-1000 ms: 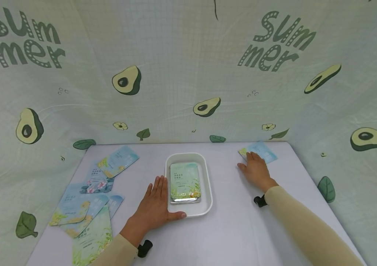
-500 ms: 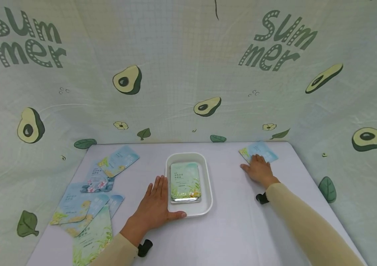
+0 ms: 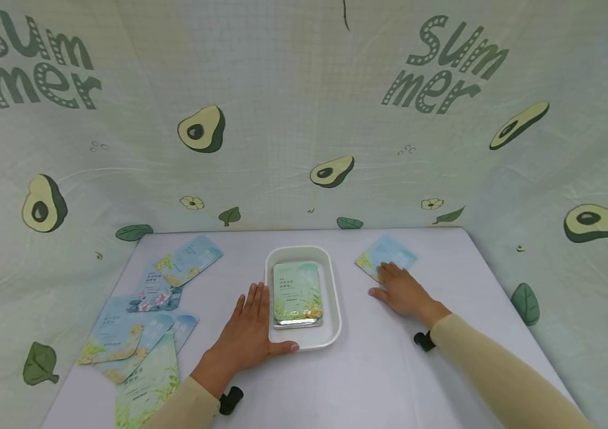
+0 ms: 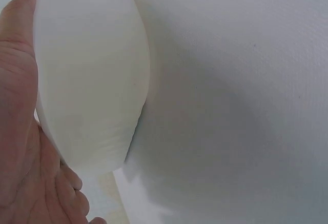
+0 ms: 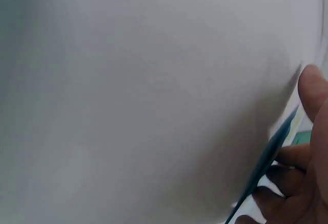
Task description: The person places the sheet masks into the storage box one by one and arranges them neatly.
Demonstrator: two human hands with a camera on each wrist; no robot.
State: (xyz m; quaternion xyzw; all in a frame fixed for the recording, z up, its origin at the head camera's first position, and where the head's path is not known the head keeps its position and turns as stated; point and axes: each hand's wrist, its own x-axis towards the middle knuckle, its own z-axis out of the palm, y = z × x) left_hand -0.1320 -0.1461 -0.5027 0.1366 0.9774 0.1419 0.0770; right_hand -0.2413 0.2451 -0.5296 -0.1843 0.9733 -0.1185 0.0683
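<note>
My left hand [image 3: 243, 333] lies along the left side of a white tray [image 3: 335, 301], fingers straight, thumb at the near rim. In the left wrist view that hand touches the tray's outer wall [image 4: 92, 80]. Inside the tray sits a green sheet mask packet [image 3: 297, 292], with a silvery edge showing beneath it. To the right, my right hand [image 3: 403, 293] rests its extended fingers on a light-blue sheet mask packet [image 3: 391, 250] on the table. The right wrist view shows this packet edge-on [image 5: 267, 157] under the fingers, with the thumb apart from it.
At the table's left lie several loose packets, overlapping: a blue one [image 3: 191, 260], a flowered one [image 3: 154, 293], a duckling-printed one [image 3: 113, 330] and a green one [image 3: 148, 384]. A printed cloth [image 3: 261, 107] hangs behind the white table [image 3: 379, 369].
My right hand has slid the light-blue packet leftward across the table, nearer the tray. The left hand and the tray have stayed in place.
</note>
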